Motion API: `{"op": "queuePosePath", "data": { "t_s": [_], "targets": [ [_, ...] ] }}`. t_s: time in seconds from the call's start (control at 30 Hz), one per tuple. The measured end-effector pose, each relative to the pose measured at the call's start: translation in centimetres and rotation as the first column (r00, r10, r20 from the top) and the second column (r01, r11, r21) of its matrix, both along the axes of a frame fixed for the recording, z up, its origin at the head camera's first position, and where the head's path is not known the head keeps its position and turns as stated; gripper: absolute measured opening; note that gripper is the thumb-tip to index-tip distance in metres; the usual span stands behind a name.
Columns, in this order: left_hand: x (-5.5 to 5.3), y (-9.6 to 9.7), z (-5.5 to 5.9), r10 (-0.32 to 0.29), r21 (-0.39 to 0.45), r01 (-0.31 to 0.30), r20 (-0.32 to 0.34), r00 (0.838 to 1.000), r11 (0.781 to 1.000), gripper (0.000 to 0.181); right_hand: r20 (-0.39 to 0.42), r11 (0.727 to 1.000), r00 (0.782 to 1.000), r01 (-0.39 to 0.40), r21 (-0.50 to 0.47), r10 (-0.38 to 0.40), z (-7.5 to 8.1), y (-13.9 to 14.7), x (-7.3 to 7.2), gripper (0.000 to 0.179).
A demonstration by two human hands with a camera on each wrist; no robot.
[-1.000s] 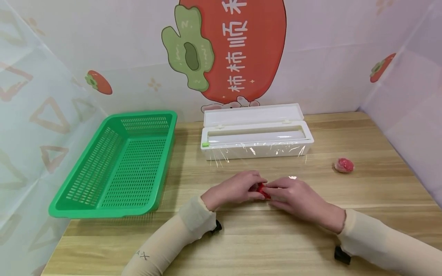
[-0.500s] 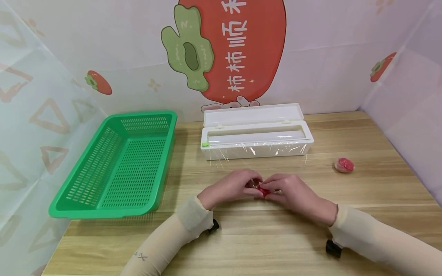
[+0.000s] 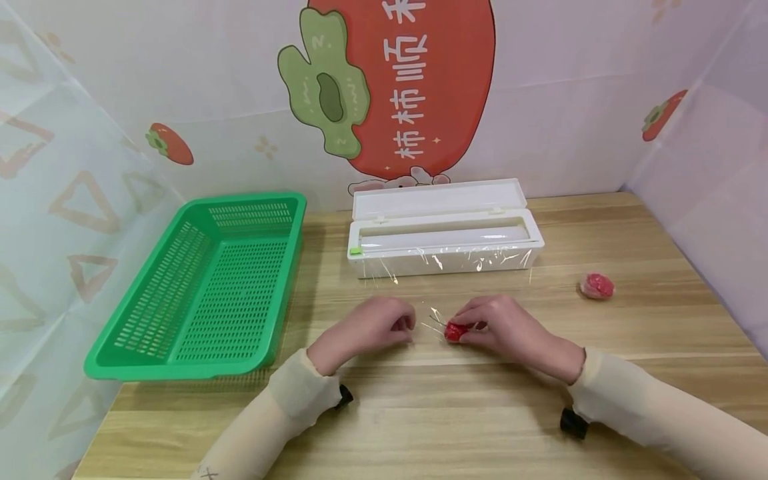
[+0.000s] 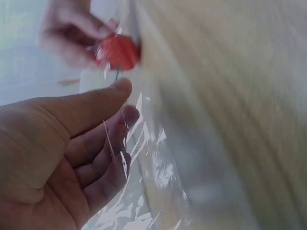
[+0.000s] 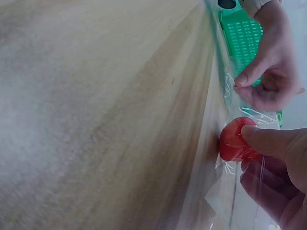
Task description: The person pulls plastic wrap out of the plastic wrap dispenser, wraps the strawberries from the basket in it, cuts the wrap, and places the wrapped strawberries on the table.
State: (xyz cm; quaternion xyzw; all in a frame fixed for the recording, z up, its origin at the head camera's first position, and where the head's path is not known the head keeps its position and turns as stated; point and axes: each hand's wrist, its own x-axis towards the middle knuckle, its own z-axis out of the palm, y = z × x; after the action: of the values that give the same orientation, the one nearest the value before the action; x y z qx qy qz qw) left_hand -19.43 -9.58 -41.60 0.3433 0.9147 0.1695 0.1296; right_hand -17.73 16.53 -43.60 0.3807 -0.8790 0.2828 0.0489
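Observation:
My right hand (image 3: 504,330) pinches a small, rounded, glossy red thing (image 3: 455,331) between thumb and fingers, low over the table. Clear plastic wrap (image 5: 259,117) clings around it and trails off to the left. In the left wrist view a short green bit shows at the red thing's near side. My left hand (image 3: 372,327) is a short way to the left, fingers curled, thumb and fingertips close together on the loose wrap (image 4: 144,167). Farther right on the table lies another red piece (image 3: 597,286) bundled in clear wrap.
A white plastic wrap dispenser (image 3: 447,263) stands at the back with its lid up, a roll inside and film hanging over its front. To the left is a green perforated basket (image 3: 282,293). Printed sheets line the walls behind the wooden table (image 3: 456,427).
My left hand has drawn away leftward from the red thing, baring the wrap between the hands. My right hand has shifted slightly left and keeps its pinch.

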Motion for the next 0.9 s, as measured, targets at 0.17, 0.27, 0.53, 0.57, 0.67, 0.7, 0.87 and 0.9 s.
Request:
{"op": "queuePosePath", "data": {
  "t_s": [0.17,0.27,0.53,0.57,0.67,0.7,0.87,0.9],
  "targets": [
    [-0.2,-1.9,1.1,-0.026,-0.015,0.026,-0.002,1.0,1.0,0.011,0.006,1.0,1.0,-0.016,0.024,0.016,0.4,-0.1,-0.2,0.022],
    [-0.3,-2.8,1.9,-0.002,-0.054,0.001,-0.015,1.0,0.999,0.015,0.0,0.999,1.0,-0.027,0.042,0.027,0.6,-0.2,-0.5,0.021],
    [0.6,-1.8,3.4,0.079,-0.093,-0.097,-0.182,0.98,0.991,0.012,0.088,0.997,0.996,-0.028,0.07,0.022,0.9,-0.3,-1.0,0.025],
    [0.9,-1.3,3.3,0.054,-0.063,-0.069,-0.208,0.977,0.996,0.013,0.099,0.997,0.995,-0.031,0.069,0.024,0.9,-0.3,-1.1,0.025],
    [1.3,0.5,2.7,-0.074,0.02,0.085,-0.316,0.946,0.996,0.013,0.141,0.997,0.989,-0.043,0.057,0.035,1.0,-0.3,-1.4,0.024],
    [1.4,1.1,2.4,-0.121,0.034,0.142,-0.349,0.929,0.989,0.011,0.16,0.997,0.986,-0.047,0.053,0.038,1.0,-0.2,-1.6,0.023],
    [1.5,3.5,0.9,-0.246,0.063,0.312,-0.477,0.844,0.948,0.009,0.268,0.998,0.963,-0.049,0.025,0.041,0.9,0.0,-2.4,0.022],
    [1.5,3.8,0.7,-0.252,0.069,0.324,-0.485,0.838,0.943,0.009,0.293,0.999,0.955,-0.048,0.019,0.041,0.9,0.0,-2.6,0.022]
  ]
}}
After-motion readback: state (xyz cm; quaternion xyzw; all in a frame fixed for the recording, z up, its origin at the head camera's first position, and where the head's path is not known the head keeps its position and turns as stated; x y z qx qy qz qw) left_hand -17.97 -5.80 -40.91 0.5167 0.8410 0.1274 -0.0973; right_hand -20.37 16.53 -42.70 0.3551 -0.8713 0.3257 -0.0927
